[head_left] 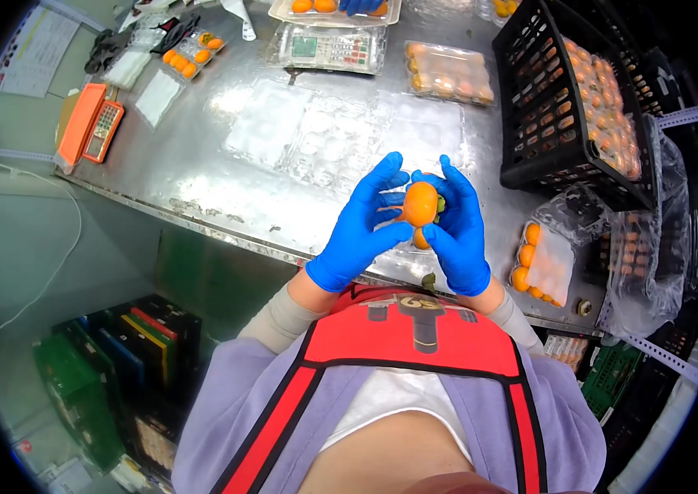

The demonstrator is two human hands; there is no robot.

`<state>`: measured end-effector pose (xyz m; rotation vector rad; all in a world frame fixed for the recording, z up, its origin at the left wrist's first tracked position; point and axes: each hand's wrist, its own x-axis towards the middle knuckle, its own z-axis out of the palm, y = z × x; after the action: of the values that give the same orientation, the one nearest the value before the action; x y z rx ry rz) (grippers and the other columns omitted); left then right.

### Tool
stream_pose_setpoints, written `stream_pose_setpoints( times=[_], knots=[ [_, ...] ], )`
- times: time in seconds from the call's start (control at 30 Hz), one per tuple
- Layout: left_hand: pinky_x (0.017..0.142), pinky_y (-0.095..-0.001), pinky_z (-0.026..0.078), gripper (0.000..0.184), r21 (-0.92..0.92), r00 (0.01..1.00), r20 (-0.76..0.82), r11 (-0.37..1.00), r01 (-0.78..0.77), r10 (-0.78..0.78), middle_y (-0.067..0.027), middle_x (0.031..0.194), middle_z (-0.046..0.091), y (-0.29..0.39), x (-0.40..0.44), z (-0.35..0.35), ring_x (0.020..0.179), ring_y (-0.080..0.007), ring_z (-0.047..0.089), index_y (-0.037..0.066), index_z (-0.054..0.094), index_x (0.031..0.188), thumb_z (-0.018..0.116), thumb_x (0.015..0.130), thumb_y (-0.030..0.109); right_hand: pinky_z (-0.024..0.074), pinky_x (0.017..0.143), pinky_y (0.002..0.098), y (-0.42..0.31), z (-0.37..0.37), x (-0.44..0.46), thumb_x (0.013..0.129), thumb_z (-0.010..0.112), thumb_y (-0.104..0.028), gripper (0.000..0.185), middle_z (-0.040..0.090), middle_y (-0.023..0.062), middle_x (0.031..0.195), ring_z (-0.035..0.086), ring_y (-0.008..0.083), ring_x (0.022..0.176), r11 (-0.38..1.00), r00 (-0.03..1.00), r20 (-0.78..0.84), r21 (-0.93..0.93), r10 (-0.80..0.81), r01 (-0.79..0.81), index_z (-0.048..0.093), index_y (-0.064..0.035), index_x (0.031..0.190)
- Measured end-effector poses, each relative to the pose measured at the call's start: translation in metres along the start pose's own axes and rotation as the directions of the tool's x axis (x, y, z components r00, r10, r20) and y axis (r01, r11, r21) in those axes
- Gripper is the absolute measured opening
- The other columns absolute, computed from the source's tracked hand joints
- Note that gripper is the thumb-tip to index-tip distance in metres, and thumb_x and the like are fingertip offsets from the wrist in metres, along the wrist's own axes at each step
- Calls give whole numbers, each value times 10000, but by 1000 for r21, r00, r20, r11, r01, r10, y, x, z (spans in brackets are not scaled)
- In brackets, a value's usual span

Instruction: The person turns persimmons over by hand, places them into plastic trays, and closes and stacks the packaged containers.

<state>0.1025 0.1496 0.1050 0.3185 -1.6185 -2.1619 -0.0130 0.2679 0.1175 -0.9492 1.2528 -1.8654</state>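
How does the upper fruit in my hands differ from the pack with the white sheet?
The upper fruit is single; the fruit pack holds several. The fruit is held up; the pack lies on the table. The white sheet partly covers the pack, not the fruit. Both show orange.

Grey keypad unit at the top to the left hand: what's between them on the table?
Clear moulded plastic packaging lies on the metal table between the grey keypad unit and the left hand, seen in the head view.

Blue-gloved left hand point(361, 230), matching right hand point(463, 232) just beside, both cupped inward
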Motion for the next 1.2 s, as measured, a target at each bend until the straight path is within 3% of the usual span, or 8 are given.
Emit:
stream_pose_setpoints(
  times=[0.17, 0.27, 0.43, 0.6, 0.67, 0.73, 0.83, 1.2],
  knots=[
    [928, -328, 434, 753, -350, 995, 9, 931, 101, -104, -74, 1371, 379, -8, 3, 2, 1094, -172, 492, 91, 264, 1415, 675, 786, 150, 349, 1011, 353, 0, -4, 0, 783, 596, 20, 738, 443, 130, 1302, 449, 230, 1203, 979, 988, 58, -140, -144, 150, 214, -41, 1411],
    [905, -357, 472, 775, -378, 988, 43, 913, 153, -147, -110, 1206, 522, -4, 4, 1, 1079, -220, 554, 79, 248, 1412, 676, 801, 288, 344, 1016, 357, 2, -4, 1, 759, 596, 62, 758, 435, 136, 1310, 445, 239, 1209, 958, 975, 62, -183, -214, 222, 218, -37, 1408],
    [936, -346, 447, 794, -352, 993, 9, 929, 116, -121, -96, 1175, 545, 2, 7, 4, 1104, -215, 532, 77, 250, 1412, 698, 765, 176, 338, 1019, 356, 2, -12, 6, 726, 620, 83, 781, 422, 162, 1319, 423, 273, 1239, 759, 902, 250, -488, -353, 432, 239, -41, 1396],
    [930, -327, 451, 846, -367, 996, -1, 926, 86, -93, -79, 1356, 397, 11, 9, 4, 1100, -167, 503, 89, 245, 1419, 710, 716, 10, 319, 1023, 371, -3, -9, 9, 722, 665, -7, 804, 413, 158, 1324, 411, 282, 1244, 799, 940, 177, -495, -291, 341, 235, -45, 1400],
    [948, -339, 439, 865, -301, 999, -13, 953, -36, 33, -82, 1361, 394, 8, 9, 2, 1147, -189, 486, 96, 233, 1422, 718, 711, 11, 313, 1024, 375, -2, -10, 11, 729, 676, -52, 815, 411, 156, 1324, 411, 281, 1241, 832, 954, 127, -467, -273, 300, 223, -45, 1407],
    [957, -347, 432, 869, -289, 996, -49, 953, -84, 73, -92, 1351, 402, 10, 10, 4, 1151, -201, 486, 100, 233, 1422, 722, 709, 16, 298, 1035, 383, 2, -15, 11, 752, 674, -125, 830, 414, 149, 1312, 401, 274, 1245, 953, 991, 34, -272, -126, 131, 190, -45, 1422],
    [971, -361, 422, 884, -323, 993, -79, 940, -114, 93, -109, 1330, 420, 12, 10, 6, 1158, -221, 488, 109, 229, 1423, 732, 702, 23, 312, 1026, 380, 4, -12, 13, 770, 665, -162, 839, 423, 147, 1295, 420, 261, 1228, 985, 996, 39, -151, -76, 81, 163, -43, 1432],
    [996, -383, 407, 892, -406, 999, 24, 914, -14, 26, -129, 1308, 447, -2, 14, -4, 1191, -241, 469, 123, 209, 1431, 716, 708, 0, 380, 982, 352, 9, -6, 15, 731, 718, -50, 845, 480, 138, 1263, 482, 242, 1170, 917, 975, 105, -333, -197, 221, 219, -47, 1413]
  ],
)
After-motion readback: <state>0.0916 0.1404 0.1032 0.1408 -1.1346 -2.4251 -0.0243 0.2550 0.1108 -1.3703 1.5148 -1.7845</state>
